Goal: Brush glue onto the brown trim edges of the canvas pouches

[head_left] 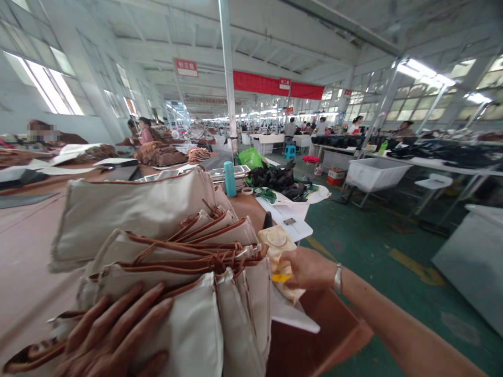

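Note:
A thick pile of beige bag pieces (181, 319) with brown edging and brown straps stands in front of me. My left hand (118, 330) lies on the near pieces, fingers spread. At the pile's right side, my right hand (310, 269) has its fingers curled round a soft cream patterned packet (275, 238) with a yellow patch. The fingertips are partly hidden. Under that packet lies a white sheet (293, 311), and brown material (334, 335) hangs at the table edge. Another large beige piece (129, 214) leans behind the pile.
Beyond the pile stand a blue bottle (230, 179) and a roll of tape (247, 191). Black pieces (279, 180) are heaped on a white surface. To the right are a white bin cart (375, 174), a white stool (433, 181) and green floor. Several people work farther back.

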Demonstrator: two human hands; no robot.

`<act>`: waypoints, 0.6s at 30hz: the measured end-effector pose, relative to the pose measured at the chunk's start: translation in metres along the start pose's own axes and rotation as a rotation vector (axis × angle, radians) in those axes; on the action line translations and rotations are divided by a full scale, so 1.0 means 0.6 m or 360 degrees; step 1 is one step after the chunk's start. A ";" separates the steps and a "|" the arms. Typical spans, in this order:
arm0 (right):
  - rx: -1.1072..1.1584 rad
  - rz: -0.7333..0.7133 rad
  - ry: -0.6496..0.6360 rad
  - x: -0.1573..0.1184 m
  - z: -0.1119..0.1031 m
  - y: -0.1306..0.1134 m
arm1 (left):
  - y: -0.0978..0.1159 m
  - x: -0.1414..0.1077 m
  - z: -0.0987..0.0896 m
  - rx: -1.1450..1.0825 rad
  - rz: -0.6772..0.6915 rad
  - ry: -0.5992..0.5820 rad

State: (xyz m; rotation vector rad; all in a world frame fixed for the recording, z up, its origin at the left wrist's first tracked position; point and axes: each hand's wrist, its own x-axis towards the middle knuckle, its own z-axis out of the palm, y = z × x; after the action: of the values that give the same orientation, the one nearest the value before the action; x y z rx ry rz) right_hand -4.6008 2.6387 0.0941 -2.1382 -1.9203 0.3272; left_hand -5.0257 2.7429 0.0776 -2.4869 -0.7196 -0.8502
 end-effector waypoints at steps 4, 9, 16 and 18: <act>-0.0082 -0.0002 -0.0028 -0.031 0.047 -0.027 | 0.006 0.010 -0.023 0.0084 0.0158 -0.0039; 0.0035 0.0084 0.0112 -0.031 0.028 -0.025 | 0.015 0.009 -0.048 0.0109 0.0220 -0.0058; 0.0619 0.0148 0.0297 -0.119 -0.002 0.023 | 0.039 0.003 -0.064 0.0095 0.0227 -0.0082; 0.0698 0.0109 0.0387 -0.149 0.028 0.021 | 0.042 0.001 -0.069 0.0115 0.0268 -0.0082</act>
State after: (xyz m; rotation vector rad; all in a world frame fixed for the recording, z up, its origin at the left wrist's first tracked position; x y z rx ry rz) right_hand -4.6041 2.5489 0.0741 -1.8582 -1.4820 0.4332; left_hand -5.0287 2.7016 0.1027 -2.4710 -0.5384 -0.6897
